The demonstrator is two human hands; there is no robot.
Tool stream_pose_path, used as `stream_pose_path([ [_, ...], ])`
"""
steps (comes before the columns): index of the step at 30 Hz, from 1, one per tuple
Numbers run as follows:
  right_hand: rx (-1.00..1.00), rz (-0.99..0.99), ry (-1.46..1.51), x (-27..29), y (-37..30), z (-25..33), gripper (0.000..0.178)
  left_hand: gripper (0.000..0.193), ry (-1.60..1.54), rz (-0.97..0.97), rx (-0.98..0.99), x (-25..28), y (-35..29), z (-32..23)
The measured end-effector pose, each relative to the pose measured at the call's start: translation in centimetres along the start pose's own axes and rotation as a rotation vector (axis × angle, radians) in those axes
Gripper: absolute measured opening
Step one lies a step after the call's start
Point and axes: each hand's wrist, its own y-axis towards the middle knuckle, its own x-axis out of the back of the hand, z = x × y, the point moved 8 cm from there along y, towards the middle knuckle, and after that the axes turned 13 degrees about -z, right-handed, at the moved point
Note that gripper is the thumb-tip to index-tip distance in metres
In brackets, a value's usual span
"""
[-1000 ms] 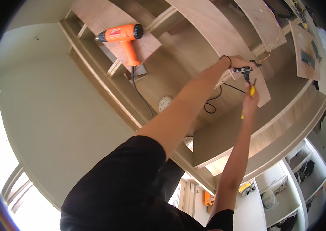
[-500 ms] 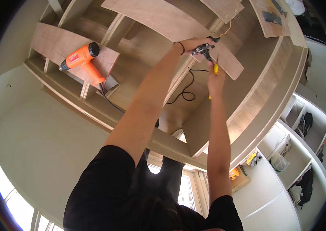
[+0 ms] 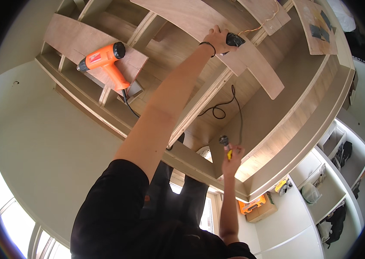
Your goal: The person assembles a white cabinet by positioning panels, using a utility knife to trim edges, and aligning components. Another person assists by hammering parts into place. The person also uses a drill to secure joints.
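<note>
My left hand (image 3: pixel 218 39) rests at the long curved plywood board (image 3: pixel 191 19), its fingers closed around a small black device (image 3: pixel 235 39). A twisted yellowish wire (image 3: pixel 260 28) runs from beside this device to the far right. Lower and nearer to me, my right hand (image 3: pixel 233 162) grips a yellow-handled screwdriver (image 3: pixel 230 154). A dark round-ended part (image 3: pixel 224 140) sticks up from the same hand; its exact kind is unclear. From near that hand a black cable (image 3: pixel 240 114) rises and loops over the compartment floor.
An orange heat gun (image 3: pixel 107 64) lies on a plywood panel (image 3: pixel 70 36) at the left. Wooden dividers (image 3: pixel 202 105) split the cabinet frame. A taped board (image 3: pixel 320 30) sits far right. Beyond the frame are white shelves (image 3: pixel 320 185) and a cardboard box (image 3: pixel 261 210).
My right hand has drawn back toward me, away from the left, bringing the screwdriver and the dark round-ended part. My left hand stays near the board with the black device.
</note>
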Motion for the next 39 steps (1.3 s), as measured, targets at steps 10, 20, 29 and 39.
stream_pose_path([
  [10,-0.092,0.161,0.484,-0.7,2.2,19.5,0.018,0.030,-0.720,-0.460,0.341,8.0,-19.3,7.7],
  [20,-0.400,0.454,0.701,-16.4,6.8,27.3,0.027,0.042,-1.332,-0.129,0.648,8.1,-40.7,8.1],
  [29,-0.437,0.255,-0.043,1.3,-4.5,7.9,0.045,0.062,-1.072,0.055,1.164,-3.5,-43.2,23.0],
  [39,-0.995,0.349,-0.029,14.7,-37.0,-12.9,0.059,0.027,0.124,0.262,0.347,4.2,-43.7,19.1],
])
